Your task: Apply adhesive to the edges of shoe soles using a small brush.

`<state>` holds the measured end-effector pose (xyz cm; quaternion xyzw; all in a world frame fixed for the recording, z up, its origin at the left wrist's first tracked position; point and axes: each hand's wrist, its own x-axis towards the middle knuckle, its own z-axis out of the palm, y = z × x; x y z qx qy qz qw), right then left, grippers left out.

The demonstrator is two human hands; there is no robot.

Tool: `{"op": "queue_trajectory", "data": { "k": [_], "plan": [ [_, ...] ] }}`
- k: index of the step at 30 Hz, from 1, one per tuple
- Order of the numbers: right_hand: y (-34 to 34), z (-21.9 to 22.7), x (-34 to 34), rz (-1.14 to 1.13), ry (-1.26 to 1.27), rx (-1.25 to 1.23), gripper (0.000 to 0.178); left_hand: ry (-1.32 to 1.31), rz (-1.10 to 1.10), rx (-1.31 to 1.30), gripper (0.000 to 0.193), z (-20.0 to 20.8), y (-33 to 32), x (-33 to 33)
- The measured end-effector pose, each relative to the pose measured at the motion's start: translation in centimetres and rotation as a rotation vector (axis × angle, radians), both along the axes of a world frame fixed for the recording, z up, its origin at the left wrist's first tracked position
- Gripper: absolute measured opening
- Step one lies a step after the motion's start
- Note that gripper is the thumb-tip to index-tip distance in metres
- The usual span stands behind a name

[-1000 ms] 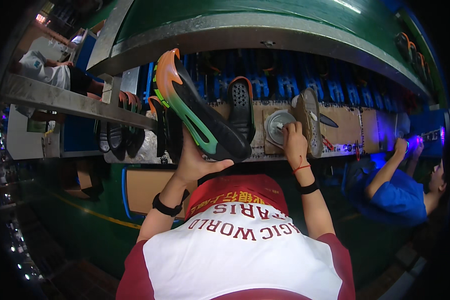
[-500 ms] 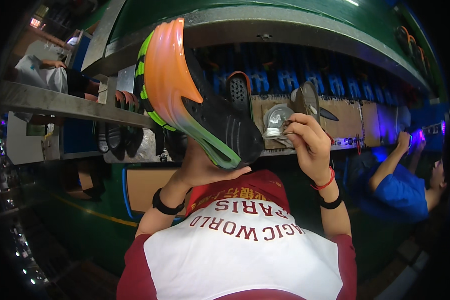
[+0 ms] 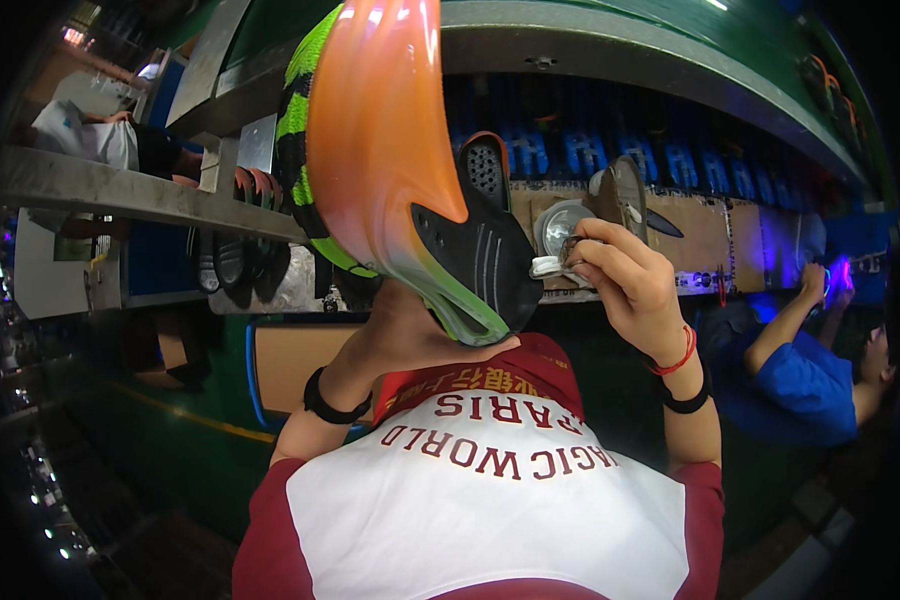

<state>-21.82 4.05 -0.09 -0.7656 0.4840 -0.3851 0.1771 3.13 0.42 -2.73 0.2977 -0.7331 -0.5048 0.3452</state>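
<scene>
My left hand (image 3: 410,325) grips a large shoe (image 3: 385,130) from below, near its black end. Its thick glossy sole fades from orange to green, and a black and bright green tread runs along the left side. To the right, my right hand (image 3: 630,290) is closed in a pinch on a small white-tipped piece (image 3: 546,267). That white tip sits right beside the black part of the shoe; whether they touch I cannot tell. Behind these fingers stands a round, pale dish (image 3: 562,224) on the bench.
A metal rail (image 3: 610,45) spans the far side. On the cardboard-covered bench (image 3: 705,235) are a perforated black shoe part (image 3: 485,175) and a grey-brown shoe-like piece (image 3: 625,190). More dark shoes (image 3: 232,255) lie left. A person in blue (image 3: 805,385) works at right.
The shoe has come closer to the camera and shifted slightly right, looking larger. My right hand has moved a little right and down, and its white-tipped piece now lies close to the shoe.
</scene>
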Motion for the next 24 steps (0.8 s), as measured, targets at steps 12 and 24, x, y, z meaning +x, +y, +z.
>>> {"op": "queue_trajectory", "data": {
  "k": [12, 24],
  "plan": [
    [0.2, 0.2, -0.5, 0.022, -0.111, 0.143, 0.013, -0.005, -0.018, 0.156, 0.058, -0.6, 0.4, 0.7],
    [0.5, -0.5, -0.8, 0.035, -0.187, 0.207, 0.012, -0.008, -0.035, 0.308, 0.060, -1.2, 0.8, 0.4]
  ]
}}
